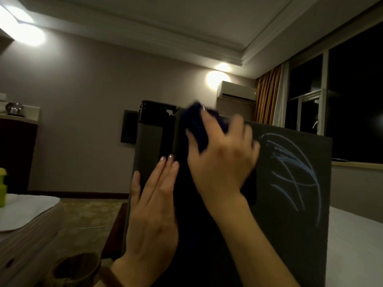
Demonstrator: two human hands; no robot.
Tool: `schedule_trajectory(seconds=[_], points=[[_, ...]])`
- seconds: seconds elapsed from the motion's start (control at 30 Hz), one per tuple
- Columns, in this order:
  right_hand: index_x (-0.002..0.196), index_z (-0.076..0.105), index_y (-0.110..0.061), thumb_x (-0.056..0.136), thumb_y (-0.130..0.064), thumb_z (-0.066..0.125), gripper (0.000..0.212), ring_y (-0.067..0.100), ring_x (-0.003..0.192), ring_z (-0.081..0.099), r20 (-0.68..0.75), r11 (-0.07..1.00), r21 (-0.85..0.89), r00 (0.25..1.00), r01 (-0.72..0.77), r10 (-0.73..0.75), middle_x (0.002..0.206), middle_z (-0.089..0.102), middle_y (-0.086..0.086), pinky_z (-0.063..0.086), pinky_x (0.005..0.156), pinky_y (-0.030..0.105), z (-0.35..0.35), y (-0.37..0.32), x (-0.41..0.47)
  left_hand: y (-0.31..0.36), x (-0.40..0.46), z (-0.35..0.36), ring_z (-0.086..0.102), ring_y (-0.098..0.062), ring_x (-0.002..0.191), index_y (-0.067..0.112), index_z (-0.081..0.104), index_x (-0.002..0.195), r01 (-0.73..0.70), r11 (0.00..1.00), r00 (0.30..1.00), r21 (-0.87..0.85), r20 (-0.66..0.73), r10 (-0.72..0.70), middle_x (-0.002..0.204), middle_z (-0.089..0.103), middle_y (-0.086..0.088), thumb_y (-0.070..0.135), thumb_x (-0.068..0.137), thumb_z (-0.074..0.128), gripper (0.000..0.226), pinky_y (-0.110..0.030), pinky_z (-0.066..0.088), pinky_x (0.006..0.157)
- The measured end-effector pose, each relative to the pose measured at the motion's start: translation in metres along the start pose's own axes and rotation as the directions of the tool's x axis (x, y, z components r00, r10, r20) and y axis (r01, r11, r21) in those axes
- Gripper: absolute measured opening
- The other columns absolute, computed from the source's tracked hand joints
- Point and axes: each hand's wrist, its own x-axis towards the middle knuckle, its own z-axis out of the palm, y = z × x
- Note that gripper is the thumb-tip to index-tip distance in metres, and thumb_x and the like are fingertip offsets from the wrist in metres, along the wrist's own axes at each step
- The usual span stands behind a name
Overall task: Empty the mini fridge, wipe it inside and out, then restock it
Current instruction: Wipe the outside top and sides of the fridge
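Bed (pixel 352 235): white sheet at the right, running off the frame's edge; the black mini fridge (pixel 300 204) with the blue globe drawing stands against it, its base hidden, so I cannot tell whether it rests on the sheet.
Wooden table (pixel 27 241): at the left, pale striped edge facing me.
On the table: 1 white cloth (pixel 22 212) spread flat, with 1 yellow-green container (pixel 2 189) at its far left, cut off by the frame.
Counter (pixel 18 119): far left against the wall, dark front, pale top; 1 shiny metal kettle (pixel 15 109) stands on it.
Floor (pixel 91 216): patterned carpet between table and fridge.
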Motion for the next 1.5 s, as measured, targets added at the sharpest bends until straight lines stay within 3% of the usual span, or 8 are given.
schedule_trajectory(seconds=[0.23,0.47,0.67,0.9,1.13,1.27,1.4,1.5], points=[[0.123,0.057,-0.024,0.084,-0.032,0.06,0.04,0.031,0.087,0.055,0.035,0.994,0.012,0.993,0.111,-0.112,0.102,0.058,0.013,0.045,0.074,0.044,0.0,-0.018,-0.03,-0.003,0.001,-0.002,0.016,-0.001,0.138,0.015,0.032,0.136,-0.004,0.993,0.983,-0.116,-0.183,-0.017,0.137,0.03,-0.009,0.028,0.097,0.037,0.042,-0.029,0.026,0.111],[0.12,0.061,-0.023,0.081,-0.033,0.056,0.04,0.028,0.077,0.052,0.125,0.946,0.015,0.938,0.323,-0.322,0.09,0.057,0.011,0.039,0.068,0.036,-0.016,0.011,-0.052,0.002,-0.014,-0.006,0.034,-0.017,0.122,0.016,0.04,0.126,-0.044,0.986,0.993,-0.158,-0.117,0.026,0.127,0.037,-0.007,0.022,0.09,0.045,0.036,-0.026,0.032,0.106],[0.117,0.062,-0.023,0.081,-0.043,0.053,0.042,0.031,0.084,0.055,0.019,1.0,-0.003,1.0,0.025,-0.025,0.098,0.057,0.012,0.042,0.069,0.041,0.005,-0.009,0.027,0.0,-0.016,-0.007,0.03,-0.013,0.127,0.016,0.04,0.126,-0.019,0.986,0.998,-0.164,-0.064,0.009,0.129,0.035,-0.007,0.003,0.074,0.062,0.059,-0.026,0.029,0.109],[0.124,0.053,-0.029,0.085,-0.041,0.045,0.042,0.025,0.079,0.053,0.149,0.997,0.016,0.986,0.071,-0.073,0.093,0.055,0.01,0.045,0.068,0.037,-0.023,0.028,-0.103,0.008,-0.013,-0.009,0.037,-0.018,0.121,0.013,0.043,0.121,0.01,0.987,0.999,-0.163,-0.038,-0.016,0.125,0.039,-0.01,0.019,0.093,0.037,0.029,-0.02,0.025,0.109],[0.124,0.053,-0.028,0.078,-0.045,0.05,0.049,0.026,0.079,0.055,0.152,0.978,-0.088,0.968,-0.187,0.199,0.096,0.053,0.011,0.043,0.067,0.036,-0.032,0.105,-0.106,0.035,-0.01,0.01,0.02,-0.024,0.138,0.023,0.043,0.125,-0.068,0.984,0.948,0.165,0.317,0.013,0.143,0.031,-0.007,0.033,0.073,0.049,0.053,-0.049,0.009,0.111],[0.124,0.057,-0.024,0.081,-0.043,0.05,0.048,0.038,0.091,0.054,-0.003,0.846,-0.102,0.851,-0.523,0.525,0.105,0.053,0.018,0.042,0.077,0.045,-0.019,0.129,-0.066,0.039,-0.013,0.019,0.02,-0.027,0.137,0.024,0.047,0.123,-0.137,0.962,0.908,0.236,0.418,0.026,0.143,0.032,-0.01,0.031,0.063,0.074,0.066,-0.064,0.012,0.102],[0.129,0.045,-0.033,0.081,-0.036,0.047,0.048,0.032,0.102,0.046,0.116,0.982,-0.17,0.988,-0.082,0.103,0.115,0.045,0.009,0.044,0.08,0.051,-0.027,0.086,-0.107,0.048,-0.017,0.025,0.023,-0.025,0.136,0.018,0.046,0.122,-0.094,0.97,0.916,0.225,0.401,-0.004,0.142,0.036,-0.011,0.032,0.069,0.056,0.055,-0.06,0.011,0.104],[0.131,0.041,-0.035,0.083,-0.04,0.047,0.049,0.026,0.102,0.046,0.169,0.995,-0.064,0.984,0.075,-0.064,0.115,0.042,0.005,0.045,0.08,0.045,-0.031,0.104,-0.119,0.049,-0.02,0.027,0.026,-0.023,0.134,0.014,0.047,0.118,-0.023,0.982,0.924,0.185,0.379,-0.049,0.14,0.039,-0.011,0.031,0.07,0.05,0.051,-0.05,0.002,0.111]])
